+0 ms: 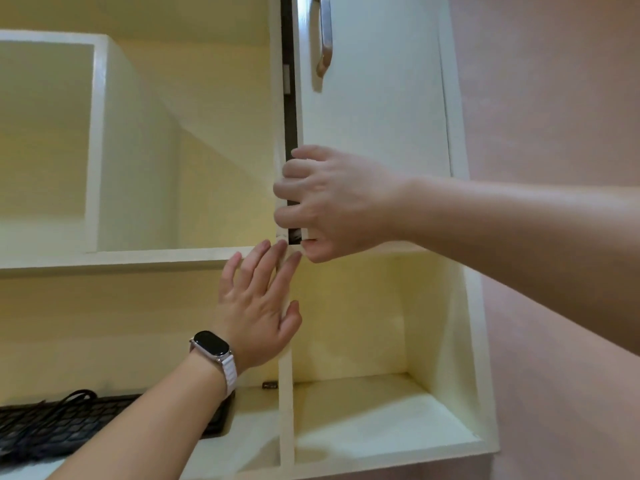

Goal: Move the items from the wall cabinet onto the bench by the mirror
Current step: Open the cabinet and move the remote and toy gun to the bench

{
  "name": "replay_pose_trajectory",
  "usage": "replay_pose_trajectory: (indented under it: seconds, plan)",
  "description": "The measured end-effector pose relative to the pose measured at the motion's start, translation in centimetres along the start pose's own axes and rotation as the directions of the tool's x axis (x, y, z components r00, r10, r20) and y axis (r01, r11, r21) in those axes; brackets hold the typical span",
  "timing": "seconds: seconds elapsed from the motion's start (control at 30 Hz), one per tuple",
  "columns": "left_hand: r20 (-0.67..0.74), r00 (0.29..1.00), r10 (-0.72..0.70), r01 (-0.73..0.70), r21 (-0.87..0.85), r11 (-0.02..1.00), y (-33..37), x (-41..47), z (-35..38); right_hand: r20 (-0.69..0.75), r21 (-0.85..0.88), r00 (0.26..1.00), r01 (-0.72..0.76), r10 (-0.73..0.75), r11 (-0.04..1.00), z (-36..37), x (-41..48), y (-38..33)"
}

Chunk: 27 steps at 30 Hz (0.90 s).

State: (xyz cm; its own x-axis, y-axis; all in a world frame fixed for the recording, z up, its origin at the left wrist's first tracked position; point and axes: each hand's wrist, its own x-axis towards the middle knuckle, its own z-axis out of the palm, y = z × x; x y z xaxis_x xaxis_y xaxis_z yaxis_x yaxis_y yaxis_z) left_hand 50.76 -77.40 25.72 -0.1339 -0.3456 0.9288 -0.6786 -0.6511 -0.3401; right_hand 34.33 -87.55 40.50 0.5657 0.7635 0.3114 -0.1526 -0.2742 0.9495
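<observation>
We look up into a white wall cabinet (450, 341) set against a pinkish wall (554, 98). Our right hand (332, 202) has its fingers (294, 188) curled round the left edge of the one door (374, 98), near its bottom corner, with the thumb (313, 252) tucked under the door's lower edge. The grasp is closed on the door itself, pinching the panel between fingers and thumb. A dark slit shows just left of those fingers, where the door stands off the frame (a narrow gap only). Well above the grip, on the door face, hangs a curved metal handle (325, 39), untouched.

Directly below the grip our left hand (259, 306) is flat and spread, fingers apart and holding nothing. Its fingertips (263, 247) reach the shelf edge just under the right thumb, and the palm lies against the upright divider (286, 410). A smartwatch (212, 346) on a white band sits on that wrist.

Down and left of the grip, on the lower shelf behind the left forearm, lies a black keyboard (52, 427) with its cable (65, 403) looped on top. It is flat on the shelf board and well apart from both hands. A small dark fitting (269, 385) sits at the back of that shelf beside the divider; we cannot tell what it is. The compartment below and right of the grip shows bare cream board. Up and left of the grip, an open upper compartment holds a white box-shaped insert (114, 133).
</observation>
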Motion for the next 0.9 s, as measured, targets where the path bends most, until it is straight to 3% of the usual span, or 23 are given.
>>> replay_pose_trajectory:
  seconds: [0.43,0.9]
  plan:
    - [0.169,0.986,-0.013,0.007,0.038,0.999,0.5,1.2,-1.9,-0.160,-0.003,0.986,-0.056,0.055,0.998,-7.6,-7.3,1.2]
    - [0.031,0.998,-0.055,0.055,-0.020,0.998,2.2,2.6,-1.8,-0.058,-0.032,0.968,-0.245,0.243,0.969,-12.4,-16.9,2.2]
